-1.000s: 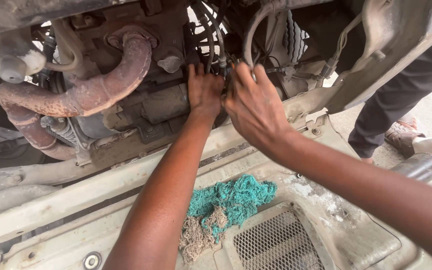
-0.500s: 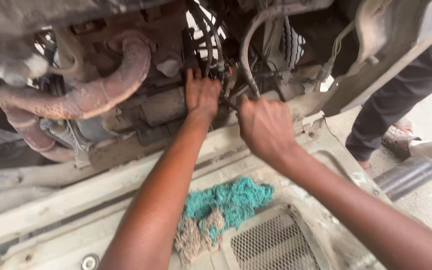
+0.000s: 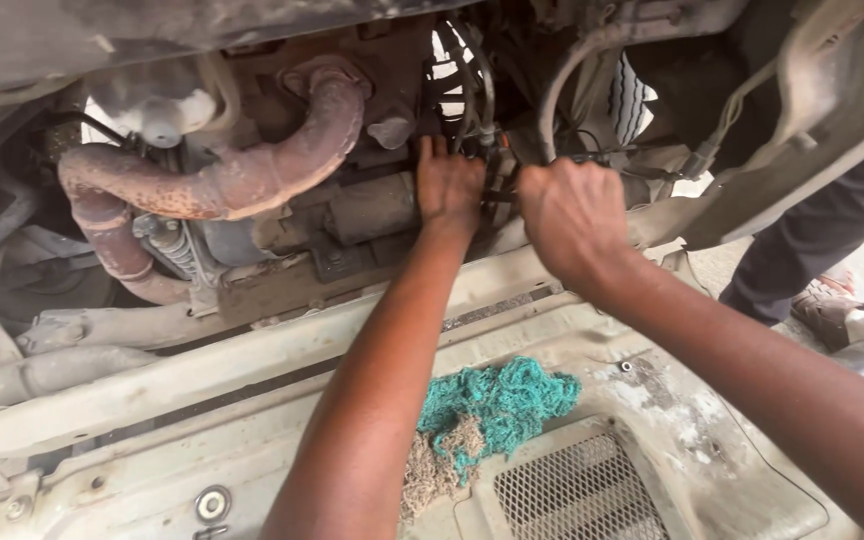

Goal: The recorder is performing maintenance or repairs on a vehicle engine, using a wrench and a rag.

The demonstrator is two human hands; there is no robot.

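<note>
Right hand [image 3: 574,215] drawn back from wires [image 3: 472,90], now fisted, content unseen. Rusty pipe [image 3: 222,180] at left of engine bay. Left hand [image 3: 449,185] unmoved, fingers pressed into wires; grip unclear. Green rag [image 3: 497,400] on panel [image 3: 252,400] edge below.

A grimy engine bay fills the far half of the scene under flat daylight. At far left a rusty exhaust pipe [image 3: 222,180] curves up and over, with a pale plastic cap [image 3: 157,125] behind it and a small coiled spring [image 3: 177,250] below. Dusty beige body panels [image 3: 202,390] run across the near side, streaked with dirt. A mesh grille [image 3: 577,495] is set into the near panel, and a teal and tan rag [image 3: 487,410] lies just left of it. At far right another person's dark trouser leg [image 3: 822,240] and sandal [image 3: 832,305] stand on pale ground.
</note>
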